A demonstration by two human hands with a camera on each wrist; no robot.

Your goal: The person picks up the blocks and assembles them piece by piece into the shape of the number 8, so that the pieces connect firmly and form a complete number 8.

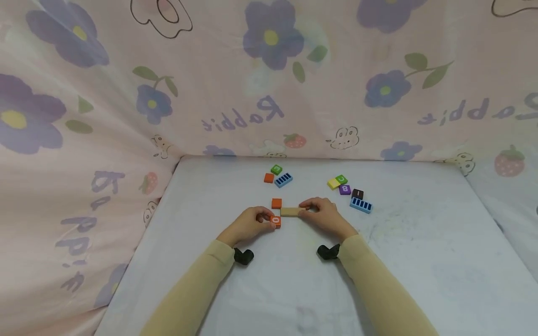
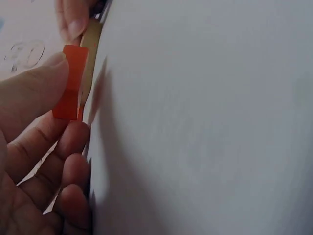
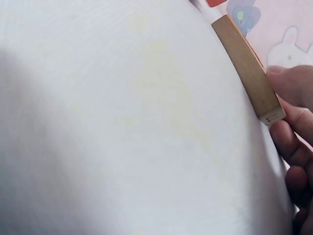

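My left hand [image 1: 251, 223] pinches an orange number tile [image 1: 275, 221] marked 0 between thumb and fingers; in the left wrist view the tile [image 2: 72, 82] is seen from its edge. A plain orange tile [image 1: 276, 203] lies just behind it on the table. My right hand [image 1: 324, 215] pinches the right end of a tan wooden block [image 1: 291, 212], whose left end sits close to both orange tiles. In the right wrist view the thumb and fingers hold the near end of the block [image 3: 249, 71].
Behind the hands lie a green tile [image 1: 276, 169], an orange tile [image 1: 269, 178] and a blue slotted block [image 1: 283, 180]. To the right is a group with a yellow tile [image 1: 334, 183], a purple tile [image 1: 344, 190], a dark tile [image 1: 357, 193] and another blue block [image 1: 361, 205].
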